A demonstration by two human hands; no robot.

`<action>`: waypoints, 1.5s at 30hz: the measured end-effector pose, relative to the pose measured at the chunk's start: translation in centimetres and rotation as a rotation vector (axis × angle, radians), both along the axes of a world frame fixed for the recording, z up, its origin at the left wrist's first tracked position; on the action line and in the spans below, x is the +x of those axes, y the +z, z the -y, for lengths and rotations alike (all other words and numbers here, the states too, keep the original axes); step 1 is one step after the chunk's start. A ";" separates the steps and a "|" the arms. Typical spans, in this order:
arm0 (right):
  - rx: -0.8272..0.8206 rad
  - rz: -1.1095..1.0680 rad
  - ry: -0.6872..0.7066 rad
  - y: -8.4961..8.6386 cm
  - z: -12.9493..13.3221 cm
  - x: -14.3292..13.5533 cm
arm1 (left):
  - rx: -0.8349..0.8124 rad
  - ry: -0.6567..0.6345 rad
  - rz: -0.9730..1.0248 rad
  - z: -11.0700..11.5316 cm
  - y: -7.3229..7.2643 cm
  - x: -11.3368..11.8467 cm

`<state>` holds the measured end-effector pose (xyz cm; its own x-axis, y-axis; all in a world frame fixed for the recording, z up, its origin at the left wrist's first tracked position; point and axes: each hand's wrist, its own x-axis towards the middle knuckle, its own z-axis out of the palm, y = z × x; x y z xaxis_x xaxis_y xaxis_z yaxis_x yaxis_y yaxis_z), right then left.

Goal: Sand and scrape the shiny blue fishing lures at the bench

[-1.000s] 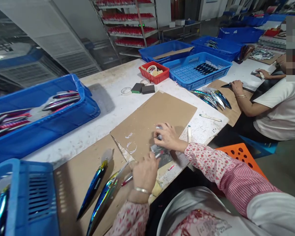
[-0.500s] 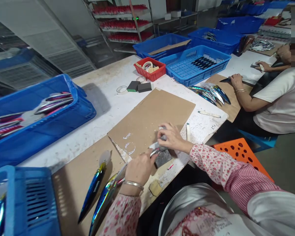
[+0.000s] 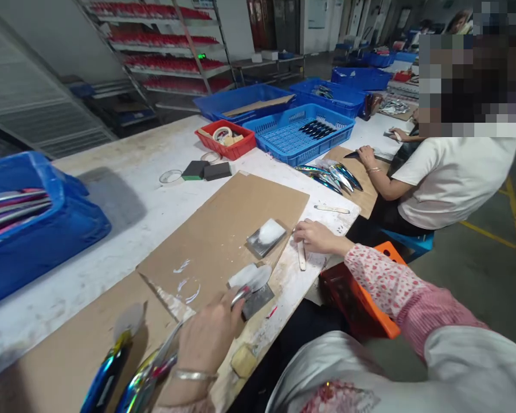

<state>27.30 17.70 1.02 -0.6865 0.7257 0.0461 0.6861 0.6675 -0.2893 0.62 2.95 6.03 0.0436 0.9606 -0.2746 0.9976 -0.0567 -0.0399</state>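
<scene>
My left hand (image 3: 210, 332), with a bangle at the wrist, is closed around a silvery fishing lure (image 3: 239, 295). The lure's clear lip (image 3: 259, 278) sticks out past my fingers, over a dark grey flat pad (image 3: 258, 301) at the table edge. My right hand (image 3: 320, 236) has its fingers closed at the upper end of a flat white stick (image 3: 301, 258) on the table. Left of it, a grey block with white powder on top (image 3: 266, 236) rests on the cardboard (image 3: 223, 223). Blue lures with clear lips (image 3: 112, 367) lie near my left forearm.
A blue bin of lures (image 3: 60, 212) stands at the left. Further back are dark sanding blocks (image 3: 217, 171), a red tray (image 3: 236, 143) and a blue basket (image 3: 279, 152). Another white stick (image 3: 332, 209) lies to the right. A co-worker (image 3: 451, 172) sits beyond several lures (image 3: 331, 175).
My right hand has let go of the grey block, now on the cardboard, and moved right to the white stick. My left hand still holds the lure. The view has turned right.
</scene>
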 end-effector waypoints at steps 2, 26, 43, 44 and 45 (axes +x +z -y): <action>0.017 0.069 0.105 0.1 0.6 1.4 | -0.016 0.009 0.030 -0.3 0.5 0.6; -0.538 -0.999 0.019 -1.1 8.5 -7.9 | -0.039 0.077 0.150 -1.9 0.0 0.5; 0.066 -0.790 0.177 -4.1 8.2 -10.0 | -0.051 0.060 0.167 -2.0 -0.3 0.1; 0.100 -0.813 0.179 -4.2 8.2 -10.1 | -0.053 0.061 0.167 -2.0 -0.2 0.2; 0.130 -0.835 0.182 -4.4 8.2 -10.2 | -0.057 0.060 0.167 -2.1 -0.2 0.2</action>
<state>17.11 9.49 -3.33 -0.4954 0.5618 0.6625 0.1622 0.8091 -0.5649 0.81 5.02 5.78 0.0364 0.9458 -0.3227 0.9918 0.0054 0.1277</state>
